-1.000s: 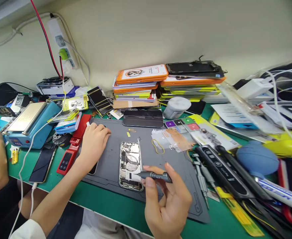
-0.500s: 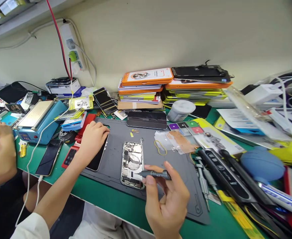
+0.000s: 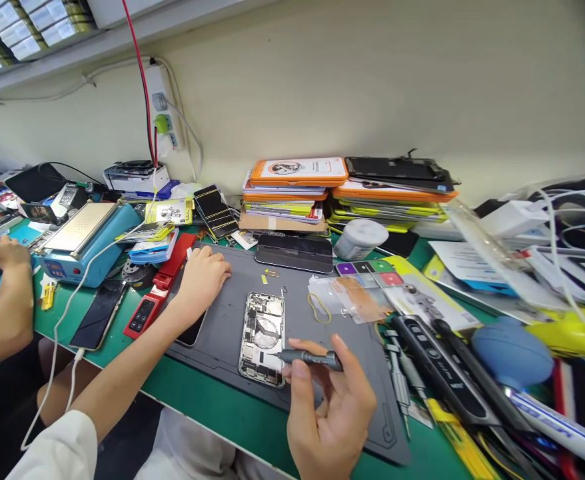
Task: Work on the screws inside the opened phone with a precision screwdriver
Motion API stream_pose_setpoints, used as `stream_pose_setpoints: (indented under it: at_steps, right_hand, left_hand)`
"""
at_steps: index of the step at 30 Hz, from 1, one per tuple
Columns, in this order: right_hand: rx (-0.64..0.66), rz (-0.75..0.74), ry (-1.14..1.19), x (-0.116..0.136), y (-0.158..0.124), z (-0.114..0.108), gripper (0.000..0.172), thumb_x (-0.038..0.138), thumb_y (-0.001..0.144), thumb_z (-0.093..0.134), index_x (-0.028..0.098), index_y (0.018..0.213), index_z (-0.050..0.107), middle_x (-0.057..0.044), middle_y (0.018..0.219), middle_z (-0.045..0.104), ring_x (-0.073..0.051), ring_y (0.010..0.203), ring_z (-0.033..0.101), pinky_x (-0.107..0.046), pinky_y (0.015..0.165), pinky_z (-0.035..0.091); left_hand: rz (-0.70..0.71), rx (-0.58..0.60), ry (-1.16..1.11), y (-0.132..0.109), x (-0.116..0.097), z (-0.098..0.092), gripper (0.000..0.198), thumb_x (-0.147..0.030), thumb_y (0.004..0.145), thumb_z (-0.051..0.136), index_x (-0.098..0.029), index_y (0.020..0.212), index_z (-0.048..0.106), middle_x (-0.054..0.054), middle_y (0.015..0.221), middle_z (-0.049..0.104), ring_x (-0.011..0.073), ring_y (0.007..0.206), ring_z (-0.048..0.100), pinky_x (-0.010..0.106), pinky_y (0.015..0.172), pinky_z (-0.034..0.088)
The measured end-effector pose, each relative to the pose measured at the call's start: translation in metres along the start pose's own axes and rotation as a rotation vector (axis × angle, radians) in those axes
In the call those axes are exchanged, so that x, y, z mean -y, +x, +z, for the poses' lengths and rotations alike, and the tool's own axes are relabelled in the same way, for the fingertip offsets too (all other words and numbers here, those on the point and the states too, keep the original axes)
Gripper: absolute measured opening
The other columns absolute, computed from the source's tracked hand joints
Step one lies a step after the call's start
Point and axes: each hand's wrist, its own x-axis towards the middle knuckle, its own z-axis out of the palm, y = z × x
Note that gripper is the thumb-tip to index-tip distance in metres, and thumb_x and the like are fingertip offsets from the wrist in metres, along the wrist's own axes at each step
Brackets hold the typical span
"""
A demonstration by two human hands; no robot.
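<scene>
An opened smartphone lies on the dark grey work mat, its inner parts and a round coil bare. My right hand holds a short dark grey screwdriver between thumb and fingers. The driver lies nearly level, its tip pointing left over the phone's lower right part; whether it touches I cannot tell. Further left, my left hand is bent down over a black phone screen and covers its upper part. Those fingers are curled, their tips hidden.
A red clamp tool and a blue heating plate stand left. Behind the mat are a dark screen, a white jar and stacked boxes. Tools, including a blue air blower, crowd the right. A co-worker's arm rests far left.
My left hand has shifted right across the black screen, with its fingers more curled. My right hand keeps the screwdriver over the opened phone. The camera view has tilted up slightly.
</scene>
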Motion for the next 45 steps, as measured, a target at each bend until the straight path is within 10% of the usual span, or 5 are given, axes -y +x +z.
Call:
stream_pose_setpoints:
  at_steps: [25,45]
  right_hand:
    - [0.020,0.046,0.000,-0.001,-0.001,-0.005,0.059,0.015,0.099,0.067,0.024,0.153,0.048,-0.011,0.107,0.074,-0.021,0.088,0.077,-0.029,0.058,0.064]
    - [-0.107,0.088,0.012,0.007,0.007,0.001,0.052,0.017,0.101,0.065,0.026,0.149,0.047,-0.006,0.108,0.073,-0.015,0.072,0.072,-0.032,0.063,0.064]
  left_hand:
    - [0.251,-0.019,0.092,-0.020,0.006,-0.008,0.024,-0.032,0.104,0.057,-0.023,0.097,0.078,0.002,0.106,0.076,0.0198,0.098,0.055,0.036,0.080,0.029]
    - [0.118,-0.032,0.167,-0.063,-0.035,-0.001,0.045,-0.023,0.106,0.040,-0.015,0.146,0.058,0.009,0.153,0.062,0.0279,0.131,0.056,0.043,0.101,0.041]
